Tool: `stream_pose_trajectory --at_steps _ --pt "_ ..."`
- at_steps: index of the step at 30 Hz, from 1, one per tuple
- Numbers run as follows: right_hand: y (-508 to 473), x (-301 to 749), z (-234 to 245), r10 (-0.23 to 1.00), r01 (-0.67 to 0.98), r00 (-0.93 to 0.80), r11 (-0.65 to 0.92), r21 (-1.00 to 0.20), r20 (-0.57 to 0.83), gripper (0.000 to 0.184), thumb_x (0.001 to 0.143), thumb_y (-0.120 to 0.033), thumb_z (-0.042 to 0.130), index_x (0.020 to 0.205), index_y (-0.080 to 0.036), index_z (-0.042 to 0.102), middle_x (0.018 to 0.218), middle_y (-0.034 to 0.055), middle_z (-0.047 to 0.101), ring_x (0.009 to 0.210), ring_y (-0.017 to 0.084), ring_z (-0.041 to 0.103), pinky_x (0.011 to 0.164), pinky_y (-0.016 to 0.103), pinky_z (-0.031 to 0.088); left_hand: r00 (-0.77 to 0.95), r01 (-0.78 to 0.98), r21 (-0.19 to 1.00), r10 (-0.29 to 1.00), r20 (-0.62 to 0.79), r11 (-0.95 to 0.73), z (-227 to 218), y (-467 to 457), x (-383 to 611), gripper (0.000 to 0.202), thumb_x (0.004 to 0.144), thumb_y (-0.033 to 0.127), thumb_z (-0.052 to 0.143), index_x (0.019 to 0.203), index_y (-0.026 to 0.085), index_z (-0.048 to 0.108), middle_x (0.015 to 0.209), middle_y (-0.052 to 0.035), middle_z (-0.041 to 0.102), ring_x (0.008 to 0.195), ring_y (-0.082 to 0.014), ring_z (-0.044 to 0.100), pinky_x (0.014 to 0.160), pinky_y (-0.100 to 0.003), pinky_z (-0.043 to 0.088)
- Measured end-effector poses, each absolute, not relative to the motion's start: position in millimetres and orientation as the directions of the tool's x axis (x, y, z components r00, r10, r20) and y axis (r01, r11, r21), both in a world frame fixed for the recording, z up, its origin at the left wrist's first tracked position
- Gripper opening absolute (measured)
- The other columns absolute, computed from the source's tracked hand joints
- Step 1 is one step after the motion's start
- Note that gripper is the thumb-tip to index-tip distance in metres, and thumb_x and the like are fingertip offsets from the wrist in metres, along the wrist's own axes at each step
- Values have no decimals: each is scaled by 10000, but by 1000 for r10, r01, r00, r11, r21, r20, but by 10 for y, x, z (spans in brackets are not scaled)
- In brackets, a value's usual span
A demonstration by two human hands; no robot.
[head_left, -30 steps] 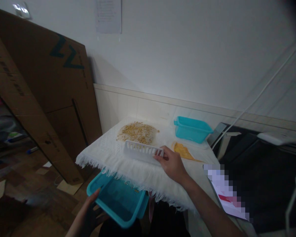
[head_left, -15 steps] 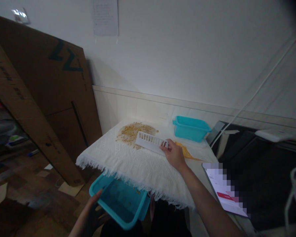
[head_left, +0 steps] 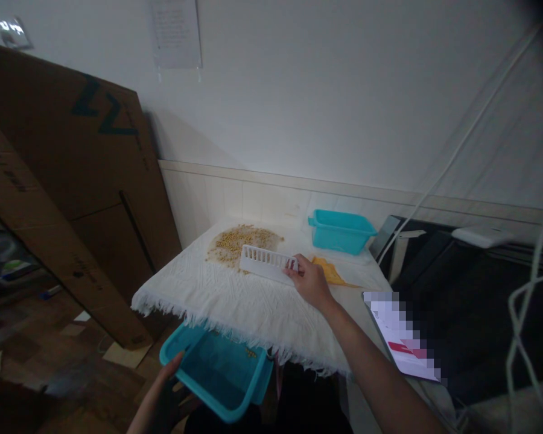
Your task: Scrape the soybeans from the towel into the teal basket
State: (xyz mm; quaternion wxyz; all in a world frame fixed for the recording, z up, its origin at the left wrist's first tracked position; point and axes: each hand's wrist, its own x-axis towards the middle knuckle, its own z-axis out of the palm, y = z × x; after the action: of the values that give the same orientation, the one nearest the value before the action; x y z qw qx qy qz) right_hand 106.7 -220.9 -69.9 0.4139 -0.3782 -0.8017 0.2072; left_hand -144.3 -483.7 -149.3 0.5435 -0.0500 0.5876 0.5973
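Observation:
My right hand (head_left: 311,282) grips one end of a white slotted plastic strip (head_left: 266,265), which stands on its long edge on the white fringed cloth (head_left: 235,301). The strip's far end touches the near side of a spread of small yellow beans (head_left: 235,240), which looks like soybeans. Below the front fringe, my left hand (head_left: 174,386) holds a turquoise plastic basin (head_left: 235,416) by its left side, thumb on the rim. The basin is under the cloth's edge, with a few beans on its far inner side. The cloth hides part of its back rim.
A second turquoise basin (head_left: 342,234) stands at the back right of the table. Beside my right wrist lies a crumpled yellow-orange cloth (head_left: 329,271). A tablet-like screen (head_left: 400,337) is on the right. A tall cardboard box (head_left: 85,181) stands left; white cables (head_left: 461,144) hang right.
The camera view has turned slightly right, so everything sits further left. Both hands keep their holds, and the strip stays nearly in place against the beans.

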Motion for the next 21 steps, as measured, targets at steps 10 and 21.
stream_pose_trajectory --at_steps 10,21 --pt "-2200 1061 -716 784 459 -374 621 -636 495 48 861 -272 659 846 -244 623 704 -3 719 623 187 683 564 227 461 -388 -715 646 617 -685 267 -1553 -4849 -1461 763 821 521 718 1469 176 510 1562 -212 518 1401 -487 488 1068 -592 486" --pt "-2275 1001 -715 777 401 -404 625 -670 483 92 868 -306 658 826 -250 599 701 -4 712 650 192 697 582 232 488 -384 -724 635 607 -695 269 -1490 -4850 -1444 741 827 475 743 1470 183 518 1515 -199 584 1211 -420 674 912 -504 606"
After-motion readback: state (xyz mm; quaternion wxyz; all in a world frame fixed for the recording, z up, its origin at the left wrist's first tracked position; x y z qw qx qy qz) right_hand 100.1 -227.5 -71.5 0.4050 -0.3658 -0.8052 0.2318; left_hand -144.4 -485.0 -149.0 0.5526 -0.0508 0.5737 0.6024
